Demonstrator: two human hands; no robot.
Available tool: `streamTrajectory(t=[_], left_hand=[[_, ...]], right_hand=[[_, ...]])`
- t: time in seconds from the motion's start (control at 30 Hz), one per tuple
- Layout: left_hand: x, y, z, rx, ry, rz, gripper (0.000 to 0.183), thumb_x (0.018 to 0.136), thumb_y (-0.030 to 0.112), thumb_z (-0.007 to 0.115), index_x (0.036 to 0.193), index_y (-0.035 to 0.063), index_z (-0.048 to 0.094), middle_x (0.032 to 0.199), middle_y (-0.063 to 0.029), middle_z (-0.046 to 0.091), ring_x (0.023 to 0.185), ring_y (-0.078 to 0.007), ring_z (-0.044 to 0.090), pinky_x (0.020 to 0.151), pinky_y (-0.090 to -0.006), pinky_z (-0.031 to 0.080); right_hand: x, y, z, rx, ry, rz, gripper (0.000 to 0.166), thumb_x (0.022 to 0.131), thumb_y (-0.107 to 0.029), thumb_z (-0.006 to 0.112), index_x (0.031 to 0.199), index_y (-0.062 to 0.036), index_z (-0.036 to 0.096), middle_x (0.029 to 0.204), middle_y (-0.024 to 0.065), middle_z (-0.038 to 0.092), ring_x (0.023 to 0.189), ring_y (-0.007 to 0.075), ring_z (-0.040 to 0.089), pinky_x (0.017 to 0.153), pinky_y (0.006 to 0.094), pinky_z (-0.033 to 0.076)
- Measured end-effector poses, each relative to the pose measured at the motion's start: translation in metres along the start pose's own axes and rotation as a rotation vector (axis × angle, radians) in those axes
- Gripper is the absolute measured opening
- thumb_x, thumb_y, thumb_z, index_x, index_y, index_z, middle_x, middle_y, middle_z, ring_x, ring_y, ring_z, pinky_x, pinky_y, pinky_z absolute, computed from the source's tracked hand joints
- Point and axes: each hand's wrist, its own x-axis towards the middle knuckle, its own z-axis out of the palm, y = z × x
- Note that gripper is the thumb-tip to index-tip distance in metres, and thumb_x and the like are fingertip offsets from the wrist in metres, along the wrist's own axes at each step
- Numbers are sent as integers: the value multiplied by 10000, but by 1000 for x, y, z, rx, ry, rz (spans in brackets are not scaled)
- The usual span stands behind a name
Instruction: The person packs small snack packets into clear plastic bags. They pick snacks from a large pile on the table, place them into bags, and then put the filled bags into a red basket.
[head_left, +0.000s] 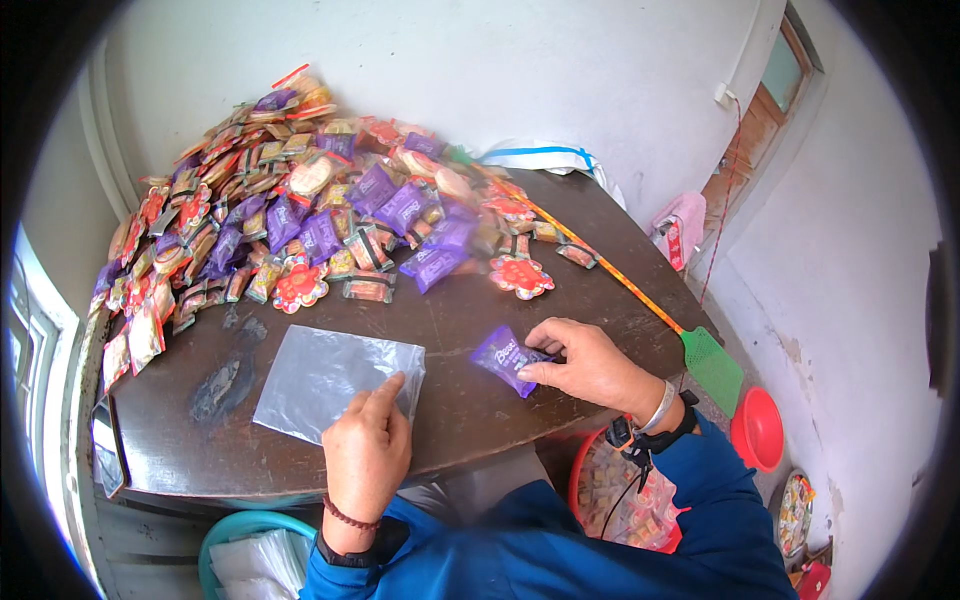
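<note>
My left hand rests with its index finger on the right part of a flat clear plastic bag on the dark wooden table; nothing is gripped in it. To the right, my right hand has thumb and fingers around the right side of a purple wrapped snack packet lying on the table. Beyond both hands spreads a large heap of small wrapped snacks, with purple packets, striped clear packets and red flower-shaped pieces. A separate red flower-shaped piece lies nearer my right hand.
A green fly swatter lies across the table's right side. A phone sits at the left edge. Below are a teal basin of clear bags, a red basin of packed snacks and another red basin. Walls stand behind and right.
</note>
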Motion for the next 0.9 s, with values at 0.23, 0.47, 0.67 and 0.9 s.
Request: streamTrajectory(t=[0.23, 0.47, 0.67, 0.9], left_hand=[[0, 1, -1, -15, 0, -3, 301, 926, 23, 684, 1202, 81, 791, 876, -172, 722, 731, -396, 718, 651, -467, 584], [0, -1, 0, -22, 3, 1, 299, 928, 22, 680, 1199, 83, 790, 873, -168, 721, 731, -395, 719, 647, -465, 584], [-1, 0, -2, -12, -11, 4, 306, 930, 25, 680, 1211, 86, 784, 864, -165, 715, 728, -393, 716, 643, -464, 582], [0, 4, -4, -25, -45, -33, 320, 938, 0, 656, 1225, 65, 782, 873, -191, 707, 758, -387, 715, 684, -446, 571]], right_hand=[[10, 1, 16, -316, 67, -124, 556, 861, -316, 858, 1243, 50, 687, 1201, 253, 682, 1141, 407, 673, 1001, 471, 540], [11, -11, 21, 106, -19, 15, 509, 860, -212, 830, 1282, 10, 653, 1185, 243, 712, 1107, 410, 711, 978, 451, 559], [5, -22, 26, 74, 13, -83, 413, 860, -191, 855, 1179, 14, 692, 1142, 231, 748, 1080, 398, 732, 935, 442, 573], [1, -26, 28, 83, 88, -86, 323, 860, -193, 858, 1078, 7, 728, 1046, 222, 752, 990, 384, 750, 868, 437, 577]])
